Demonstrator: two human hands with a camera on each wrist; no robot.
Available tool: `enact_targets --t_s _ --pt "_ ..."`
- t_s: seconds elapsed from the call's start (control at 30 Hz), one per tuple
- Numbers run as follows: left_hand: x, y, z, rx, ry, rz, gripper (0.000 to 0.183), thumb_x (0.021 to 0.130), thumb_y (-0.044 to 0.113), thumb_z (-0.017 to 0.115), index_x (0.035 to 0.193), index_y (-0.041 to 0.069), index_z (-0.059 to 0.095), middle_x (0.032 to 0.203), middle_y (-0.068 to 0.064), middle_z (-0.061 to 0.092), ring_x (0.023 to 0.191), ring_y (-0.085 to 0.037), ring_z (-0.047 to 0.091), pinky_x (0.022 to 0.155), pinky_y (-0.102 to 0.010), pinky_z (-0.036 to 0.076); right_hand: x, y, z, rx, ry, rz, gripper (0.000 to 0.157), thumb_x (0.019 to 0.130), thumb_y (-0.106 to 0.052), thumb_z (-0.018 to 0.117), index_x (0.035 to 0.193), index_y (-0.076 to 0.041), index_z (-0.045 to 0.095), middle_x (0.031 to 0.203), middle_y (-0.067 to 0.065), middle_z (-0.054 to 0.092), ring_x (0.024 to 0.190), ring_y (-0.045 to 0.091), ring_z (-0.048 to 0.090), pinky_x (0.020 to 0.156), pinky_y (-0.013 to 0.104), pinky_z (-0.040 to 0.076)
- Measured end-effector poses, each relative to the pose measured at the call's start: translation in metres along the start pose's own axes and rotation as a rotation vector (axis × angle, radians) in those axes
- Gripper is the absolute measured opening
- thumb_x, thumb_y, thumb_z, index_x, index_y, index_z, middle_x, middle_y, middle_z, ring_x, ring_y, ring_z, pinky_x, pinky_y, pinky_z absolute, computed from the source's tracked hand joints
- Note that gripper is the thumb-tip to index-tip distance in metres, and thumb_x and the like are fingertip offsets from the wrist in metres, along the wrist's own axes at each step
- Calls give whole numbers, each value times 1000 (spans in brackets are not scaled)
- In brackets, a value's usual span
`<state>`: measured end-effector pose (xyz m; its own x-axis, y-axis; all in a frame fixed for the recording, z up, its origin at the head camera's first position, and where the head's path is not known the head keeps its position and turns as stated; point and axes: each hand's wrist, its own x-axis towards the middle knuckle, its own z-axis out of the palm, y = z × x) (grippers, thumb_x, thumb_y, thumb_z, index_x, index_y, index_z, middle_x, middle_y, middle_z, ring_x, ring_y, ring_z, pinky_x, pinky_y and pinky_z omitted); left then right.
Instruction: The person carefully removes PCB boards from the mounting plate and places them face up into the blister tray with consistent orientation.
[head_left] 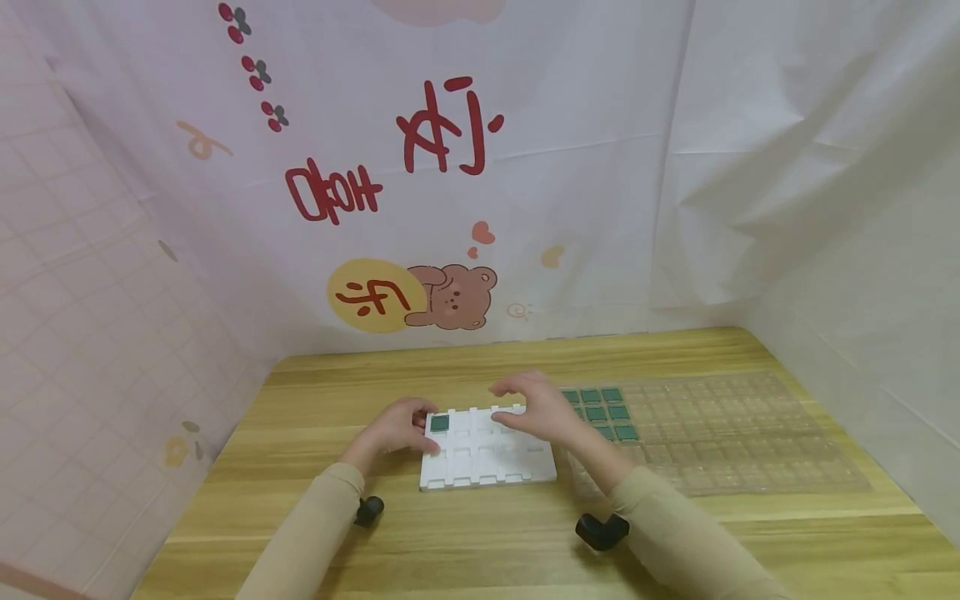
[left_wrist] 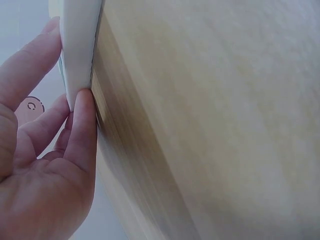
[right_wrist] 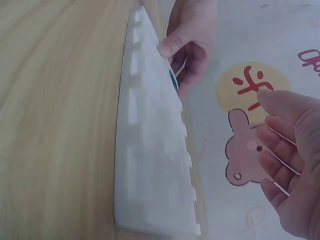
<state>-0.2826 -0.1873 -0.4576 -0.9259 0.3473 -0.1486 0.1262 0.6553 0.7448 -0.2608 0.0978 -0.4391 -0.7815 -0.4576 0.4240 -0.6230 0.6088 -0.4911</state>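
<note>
A white slotted tray (head_left: pixel 491 462) lies on the wooden table, with one green square chip (head_left: pixel 439 423) in its far left slot. My left hand (head_left: pixel 393 427) grips the tray's left edge; the left wrist view shows the thumb (left_wrist: pixel 37 65) on its upper side and fingertips against the edge. Above the tray's right part hovers my right hand (head_left: pixel 546 410), thumb and fingers apart, holding nothing; in the right wrist view the fingers are loosely bent. Partly behind the right hand and forearm is a clear compartment tray (head_left: pixel 720 433) with several green chips (head_left: pixel 595 413) at its left end.
A white printed cloth (head_left: pixel 585 183) hangs behind the table (head_left: pixel 465 542) and along both sides. Black devices sit at the left wrist (head_left: pixel 368 510) and right wrist (head_left: pixel 602 531). The clear tray reaches toward the table's right edge.
</note>
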Motion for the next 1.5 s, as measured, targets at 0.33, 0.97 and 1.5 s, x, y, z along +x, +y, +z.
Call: enact_targets --t_s 0.33,0.97,1.5 --pt "1 1 0 11 -6 5 65 66 7 92 123 -2 63 100 -6 60 90 -19 55 81 -33 48 19 -14 25 13 -5 13 38 83 -27 81 114 -8 72 108 0 70 102 21 58 91 41 45" --pt "-2 2 -4 -4 -40 41 68 70 6 90 128 -7 58 105 -8 61 92 -21 55 79 -34 50 41 -29 65 -57 -85 70 38 82 -31 82 113 -12 72 108 -1 71 107 21 60 95 40 44" --pt "-1 0 -3 -33 -38 29 64 69 5 90 124 -4 60 104 -8 60 93 -21 56 79 -33 50 48 -37 83 -209 -155 133 34 81 -35 81 109 -18 75 108 -5 71 100 20 57 85 37 45"
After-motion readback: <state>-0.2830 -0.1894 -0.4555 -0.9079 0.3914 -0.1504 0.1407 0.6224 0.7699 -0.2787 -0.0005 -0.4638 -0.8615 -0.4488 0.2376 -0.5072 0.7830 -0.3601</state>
